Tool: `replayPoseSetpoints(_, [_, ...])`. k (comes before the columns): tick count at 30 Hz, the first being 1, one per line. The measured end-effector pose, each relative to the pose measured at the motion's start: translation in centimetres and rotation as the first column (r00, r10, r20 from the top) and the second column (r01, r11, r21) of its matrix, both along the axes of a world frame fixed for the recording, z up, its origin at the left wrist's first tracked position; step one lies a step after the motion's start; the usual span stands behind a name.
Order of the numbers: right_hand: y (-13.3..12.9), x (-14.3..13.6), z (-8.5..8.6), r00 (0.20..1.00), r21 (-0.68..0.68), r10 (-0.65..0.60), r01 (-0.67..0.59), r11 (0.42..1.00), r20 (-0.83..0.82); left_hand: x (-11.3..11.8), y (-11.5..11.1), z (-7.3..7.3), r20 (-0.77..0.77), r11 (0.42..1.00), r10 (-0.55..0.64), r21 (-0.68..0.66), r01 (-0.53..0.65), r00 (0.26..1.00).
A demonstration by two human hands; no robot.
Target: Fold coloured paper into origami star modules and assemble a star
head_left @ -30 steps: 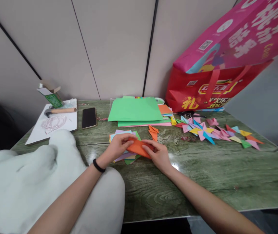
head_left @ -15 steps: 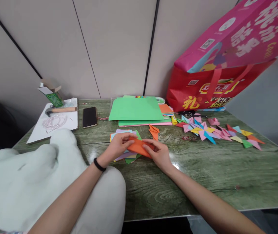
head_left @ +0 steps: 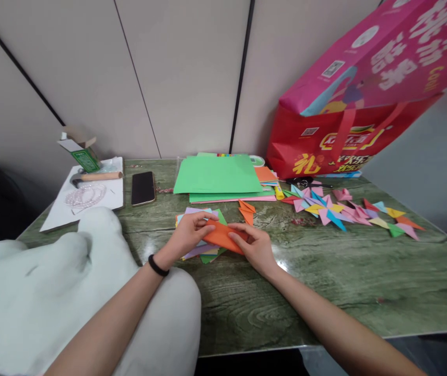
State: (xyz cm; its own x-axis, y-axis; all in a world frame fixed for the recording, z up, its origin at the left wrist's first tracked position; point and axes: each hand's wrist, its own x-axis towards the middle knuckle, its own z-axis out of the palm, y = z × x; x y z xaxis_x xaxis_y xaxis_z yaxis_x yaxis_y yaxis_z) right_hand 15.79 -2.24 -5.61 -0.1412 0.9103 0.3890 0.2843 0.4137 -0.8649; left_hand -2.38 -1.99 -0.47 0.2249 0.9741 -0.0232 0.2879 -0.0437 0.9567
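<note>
A folded piece of orange paper (head_left: 223, 236) is held between both hands, a little above the table. My left hand (head_left: 190, 235) pinches its left end, while my right hand (head_left: 257, 248) grips the right end with thumb and fingers. Beneath it lies a fanned stack of coloured paper sheets (head_left: 212, 257), partly hidden by the hands and the orange paper. Just behind my right hand rests a small folded orange paper piece (head_left: 247, 211).
Green sheets (head_left: 218, 175) are piled at the back. Folded paper stars (head_left: 327, 208) lie right, before a red bag (head_left: 305, 141). A phone (head_left: 143, 188), a hammer (head_left: 98, 177) and a green box (head_left: 86, 158) are at the left. A white plush (head_left: 51, 282) fills the near left.
The hands and the orange paper keep almost the same pose. The whole view has shifted very slightly.
</note>
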Motion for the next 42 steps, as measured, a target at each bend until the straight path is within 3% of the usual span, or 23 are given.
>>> replayPoseSetpoints(15, [0.02, 0.03, -0.04, 1.0, -0.024, -0.009, 0.009, 1.0, 0.003, -0.2, -0.15, -0.17, 0.115, 0.999, -0.008, -0.052, 0.014, 0.993])
replayPoseSetpoints(21, [-0.03, -0.11, -0.13, 0.997, -0.08, -0.027, 0.02, 0.997, -0.077, -0.19, -0.19, 0.06, 0.124, 0.994, 0.018, -0.107, -0.005, 0.992])
replayPoseSetpoints(30, [-0.01, -0.06, 0.19, 0.999, -0.091, -0.032, 0.031, 0.995, -0.02, -0.22, -0.03, 0.06, 0.158, 0.991, 0.023, -0.134, -0.002, 0.987])
replayPoseSetpoints(42, [0.07, 0.12, 0.31, 0.998, -0.164, -0.032, 0.024, 0.986, -0.045, -0.35, 0.0, -0.02, 0.113, 0.997, 0.004, -0.082, 0.005, 0.994])
